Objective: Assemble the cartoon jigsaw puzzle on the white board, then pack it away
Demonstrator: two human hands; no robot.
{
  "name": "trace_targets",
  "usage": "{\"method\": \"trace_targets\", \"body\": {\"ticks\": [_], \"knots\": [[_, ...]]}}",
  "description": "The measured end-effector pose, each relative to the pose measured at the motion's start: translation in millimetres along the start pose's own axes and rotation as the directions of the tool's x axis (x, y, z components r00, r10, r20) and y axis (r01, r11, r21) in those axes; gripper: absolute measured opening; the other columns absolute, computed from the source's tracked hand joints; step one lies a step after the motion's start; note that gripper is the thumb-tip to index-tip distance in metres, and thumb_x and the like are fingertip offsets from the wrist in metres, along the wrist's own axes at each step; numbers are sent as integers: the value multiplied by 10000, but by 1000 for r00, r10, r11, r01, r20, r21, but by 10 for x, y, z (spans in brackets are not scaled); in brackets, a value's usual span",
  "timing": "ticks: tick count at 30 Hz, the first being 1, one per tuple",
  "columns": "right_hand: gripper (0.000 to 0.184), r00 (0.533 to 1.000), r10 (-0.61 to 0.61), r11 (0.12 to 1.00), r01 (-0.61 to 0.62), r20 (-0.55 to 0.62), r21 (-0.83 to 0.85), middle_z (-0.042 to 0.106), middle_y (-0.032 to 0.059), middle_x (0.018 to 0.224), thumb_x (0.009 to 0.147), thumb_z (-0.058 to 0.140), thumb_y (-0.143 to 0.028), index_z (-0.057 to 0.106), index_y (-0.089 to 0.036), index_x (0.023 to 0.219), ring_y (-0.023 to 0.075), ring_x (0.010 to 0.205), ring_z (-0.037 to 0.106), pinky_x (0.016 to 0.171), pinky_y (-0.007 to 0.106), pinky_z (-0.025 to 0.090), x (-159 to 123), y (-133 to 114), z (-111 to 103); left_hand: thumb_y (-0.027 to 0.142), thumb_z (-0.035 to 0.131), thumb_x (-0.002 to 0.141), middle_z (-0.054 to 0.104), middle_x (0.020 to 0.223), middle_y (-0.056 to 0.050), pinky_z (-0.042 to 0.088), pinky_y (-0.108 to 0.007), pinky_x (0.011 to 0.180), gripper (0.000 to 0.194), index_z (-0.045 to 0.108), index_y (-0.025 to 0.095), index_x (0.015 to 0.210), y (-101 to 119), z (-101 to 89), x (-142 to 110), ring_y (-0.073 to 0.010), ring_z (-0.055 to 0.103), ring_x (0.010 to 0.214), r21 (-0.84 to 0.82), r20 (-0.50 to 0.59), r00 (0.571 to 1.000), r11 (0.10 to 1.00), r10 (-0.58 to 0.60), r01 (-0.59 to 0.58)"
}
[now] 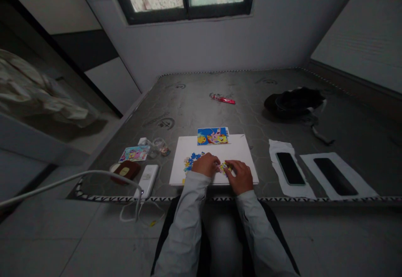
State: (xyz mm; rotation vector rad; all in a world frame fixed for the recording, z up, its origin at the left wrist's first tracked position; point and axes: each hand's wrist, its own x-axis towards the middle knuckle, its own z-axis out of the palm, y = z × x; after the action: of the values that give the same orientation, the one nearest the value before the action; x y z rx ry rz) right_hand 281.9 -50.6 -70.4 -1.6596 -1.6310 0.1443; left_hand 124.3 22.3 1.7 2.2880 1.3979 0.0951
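Observation:
Both of my hands work over a white board [185,143] lying near the front edge of the mattress. My left hand [206,165] has its fingertips closed at the left side of a small cluster of yellow and pink jigsaw puzzle pieces [224,167]. From the other side, my right hand [241,176] pinches at the same cluster with thumb and fingers. Loose blue and yellow puzzle pieces [192,159] lie in a heap left of my left hand, partly hidden by it. A cartoon picture card [212,136] rests at the board's far edge.
To the left are a second picture card [134,154], a clear plastic cup [161,146], a brown case [125,171] and a white power bank [147,180] with cables. Two phones [290,169] lie on paper at right. Farther back are a dark cap [293,102] and a red-handled tool [223,98].

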Motion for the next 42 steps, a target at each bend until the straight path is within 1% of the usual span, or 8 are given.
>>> {"method": "trace_targets", "body": {"ticks": [9,15,21,25,31,34,37,42], "knots": [[232,1000,4,1000,-4,7,-6,707,27,1052,864,613,-344,681,-259,1069,199,980,602,855,343,399,3,-6,-7,237,704,763,696,959,-44,478,-338,862,128,711,239,891,-53,30,18,-222,630,956,-37,16,1000,999,16,-15],[233,1000,16,1000,-16,14,-7,704,25,1048,858,624,-338,679,-259,1070,200,974,598,856,344,394,-1,-12,-6,180,765,686,713,953,-10,480,-328,851,297,701,272,961,-14,-33,-21,-222,636,962,-46,64,998,999,20,-17],[233,1000,2,1000,-2,20,-11,709,36,1051,863,612,-344,680,-257,1068,204,972,608,844,348,398,-1,-2,3,237,742,720,675,1018,-46,485,-304,817,212,686,241,925,-6,19,-5,-214,635,955,17,74,997,1000,16,-18],[220,1000,4,1000,-3,27,-13,708,35,1065,871,601,-338,678,-259,1061,204,989,608,854,352,392,-1,-8,-5,185,684,742,707,919,-15,479,-284,768,182,659,254,910,-20,42,-5,-194,651,876,-28,106,993,998,52,-49],[197,999,15,1000,-15,28,-1,707,19,1059,864,616,-314,680,-259,1043,192,994,608,860,342,389,-1,-30,-18,182,637,782,736,896,-23,464,-285,758,133,674,239,897,-45,-10,-26,-200,665,879,-65,45,999,998,29,-26],[207,999,23,1000,-23,32,4,706,21,1058,864,619,-327,680,-263,1051,198,993,606,862,348,394,1,-37,-12,213,654,782,739,899,-10,461,-288,766,90,681,240,864,-36,-20,-40,-198,667,884,-95,36,995,992,89,-85],[210,998,45,998,-46,35,32,702,26,1065,895,564,-325,675,-262,1061,200,992,605,868,353,409,10,-36,-18,213,695,756,740,899,16,462,-293,787,138,675,257,885,25,1,-47,-191,670,878,-117,58,992,988,112,-104],[284,996,44,994,-53,84,101,687,33,1115,898,493,-216,642,-235,1140,199,1028,596,907,357,427,26,7,-59,194,742,707,727,913,11,471,-312,833,264,665,270,947,121,26,-31,-197,661,897,-55,72,997,998,31,-27]]}}
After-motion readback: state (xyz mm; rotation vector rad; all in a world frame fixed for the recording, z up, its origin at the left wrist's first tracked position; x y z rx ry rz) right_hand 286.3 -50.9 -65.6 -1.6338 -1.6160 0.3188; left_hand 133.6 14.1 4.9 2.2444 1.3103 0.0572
